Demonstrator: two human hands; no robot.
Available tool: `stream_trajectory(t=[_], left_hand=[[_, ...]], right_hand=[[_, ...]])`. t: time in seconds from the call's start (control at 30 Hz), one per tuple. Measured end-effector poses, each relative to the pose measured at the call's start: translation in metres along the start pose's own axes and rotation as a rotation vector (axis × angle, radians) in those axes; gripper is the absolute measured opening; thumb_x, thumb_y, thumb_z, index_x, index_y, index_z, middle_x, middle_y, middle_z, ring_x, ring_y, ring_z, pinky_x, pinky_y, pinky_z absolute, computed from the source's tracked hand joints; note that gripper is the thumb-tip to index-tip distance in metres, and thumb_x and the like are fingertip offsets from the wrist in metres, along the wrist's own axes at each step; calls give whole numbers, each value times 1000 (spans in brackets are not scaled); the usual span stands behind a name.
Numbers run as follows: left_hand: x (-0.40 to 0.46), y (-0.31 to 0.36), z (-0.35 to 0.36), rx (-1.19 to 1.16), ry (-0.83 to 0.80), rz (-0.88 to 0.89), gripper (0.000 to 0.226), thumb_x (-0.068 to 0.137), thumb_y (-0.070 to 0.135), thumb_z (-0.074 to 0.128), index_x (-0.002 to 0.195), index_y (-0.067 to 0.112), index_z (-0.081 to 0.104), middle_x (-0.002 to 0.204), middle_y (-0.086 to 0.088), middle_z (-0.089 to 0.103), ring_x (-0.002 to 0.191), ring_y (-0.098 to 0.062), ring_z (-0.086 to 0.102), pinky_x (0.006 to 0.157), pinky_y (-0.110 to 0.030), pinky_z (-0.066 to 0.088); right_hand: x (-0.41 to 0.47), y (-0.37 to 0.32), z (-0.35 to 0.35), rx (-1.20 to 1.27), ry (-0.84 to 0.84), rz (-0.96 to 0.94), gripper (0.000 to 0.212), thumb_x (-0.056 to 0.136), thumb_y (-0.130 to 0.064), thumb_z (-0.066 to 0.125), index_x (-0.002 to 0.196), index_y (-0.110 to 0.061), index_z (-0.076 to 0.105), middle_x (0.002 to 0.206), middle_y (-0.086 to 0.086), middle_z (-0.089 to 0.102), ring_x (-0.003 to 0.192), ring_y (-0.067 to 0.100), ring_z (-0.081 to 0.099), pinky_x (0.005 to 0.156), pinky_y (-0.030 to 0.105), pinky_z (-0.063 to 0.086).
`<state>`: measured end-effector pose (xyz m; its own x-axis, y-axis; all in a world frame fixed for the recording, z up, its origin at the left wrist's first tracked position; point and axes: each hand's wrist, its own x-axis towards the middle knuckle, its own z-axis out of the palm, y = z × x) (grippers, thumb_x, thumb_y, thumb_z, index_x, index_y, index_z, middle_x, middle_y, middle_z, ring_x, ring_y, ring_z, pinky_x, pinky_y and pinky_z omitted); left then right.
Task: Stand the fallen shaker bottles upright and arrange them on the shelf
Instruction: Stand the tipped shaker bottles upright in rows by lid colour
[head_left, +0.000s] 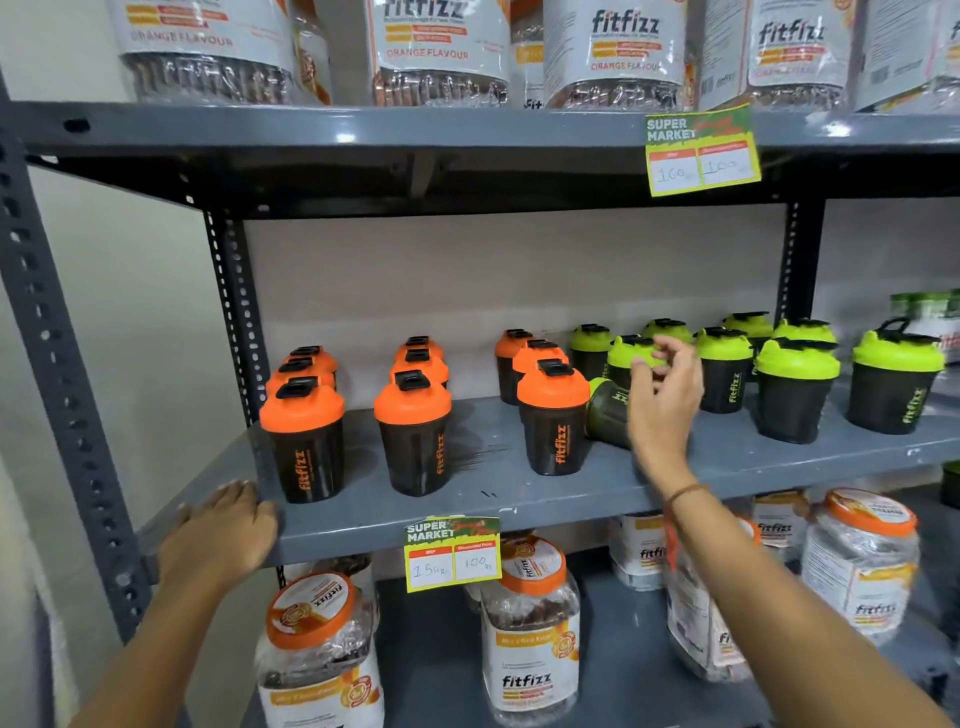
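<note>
On the grey metal shelf, orange-lidded shaker bottles are seen standing upright in three rows running front to back, toward the left and centre. Green-lidded shaker bottles are stood upright on the right part of the same shelf. One fallen green-lidded bottle is seen lying on its side between the two colour groups, just beside the front orange bottle of the third row, its lid end turned toward that bottle; part of it is hidden by the wrist, so contact between them cannot be told.

The right hand is raised in front of the green bottles, directly over the fallen one, with the fingers loosely spread and nothing gripped; it is somewhat blurred. A thin band is worn at the right wrist. The left hand is laid flat, palm down, on the front left edge of the shelf, fingers spread, holding nothing.

A yellow price tag is fixed to the shelf's front edge. Clear orange-lidded fitfizz jars are stored on the shelf below.
</note>
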<state>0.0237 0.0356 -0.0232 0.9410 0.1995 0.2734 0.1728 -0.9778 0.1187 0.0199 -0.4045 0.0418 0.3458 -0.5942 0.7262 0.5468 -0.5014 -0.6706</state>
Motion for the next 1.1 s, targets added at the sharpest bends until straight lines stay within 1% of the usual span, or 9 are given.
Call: stream_trajectory(t=[0.1,0.17,0.33,0.47,0.53,0.7,0.8,0.9,1.1], left_hand=[[-1,1,-1,1,-8,-5,57,101,35,17,152,12,28,163,-8,23,151,-21,21,122,-48,12],[0,1,-1,4,-2,-2,55,101,35,19,148,11,34,162,-8,27,150,-22,24,121,-49,14],[0,1,-1,7,-6,-7,51,100,35,20,138,11,44,156,-10,38,144,-24,34,119,-50,20],[-4,4,-5,-4,-2,-10,53,100,34,20,142,11,42,159,-10,33,147,-23,30,120,-49,19],[-5,5,-6,-14,0,-8,54,99,34,20,144,10,40,160,-10,31,148,-23,27,121,-48,17],[-3,3,-6,-25,-15,-13,55,99,32,20,146,10,38,160,-10,30,149,-23,26,121,-49,17],[-2,2,-4,-28,-4,-10,52,98,33,21,138,11,46,157,-10,36,147,-23,30,119,-51,19],[-2,2,-3,-22,3,-7,50,98,33,21,133,11,49,155,-10,40,145,-24,34,119,-51,21],[-1,2,-3,-30,18,-11,48,99,33,22,132,12,50,154,-10,41,144,-23,34,119,-49,21]], right_hand=[[49,17,-8,-558,-428,2,59,78,-45,59,130,-16,59,128,12,63,121,36,54,98,44,43],[67,26,-8,-833,-753,64,74,78,-50,69,140,-13,51,140,15,58,130,39,50,99,46,44],[74,47,4,-1022,-1029,137,103,59,-71,74,136,-9,48,142,15,56,128,37,54,99,46,49],[67,59,4,-994,-943,59,86,59,-70,73,117,-10,55,126,16,64,113,37,61,80,40,48],[64,62,-2,-958,-867,30,84,62,-69,73,118,-9,56,123,17,66,110,38,62,75,39,46],[45,61,-19,-665,-445,26,74,67,-66,71,114,-10,60,113,16,68,109,41,61,82,46,50],[37,63,-24,-373,-219,166,84,70,-56,79,134,-9,51,132,17,61,124,39,55,99,48,47],[32,69,-28,-203,-187,279,97,63,-54,85,137,-10,38,135,16,55,125,37,53,104,51,44],[29,78,-30,-201,-255,363,102,42,-62,87,118,-21,33,124,12,55,115,31,57,99,53,49]])
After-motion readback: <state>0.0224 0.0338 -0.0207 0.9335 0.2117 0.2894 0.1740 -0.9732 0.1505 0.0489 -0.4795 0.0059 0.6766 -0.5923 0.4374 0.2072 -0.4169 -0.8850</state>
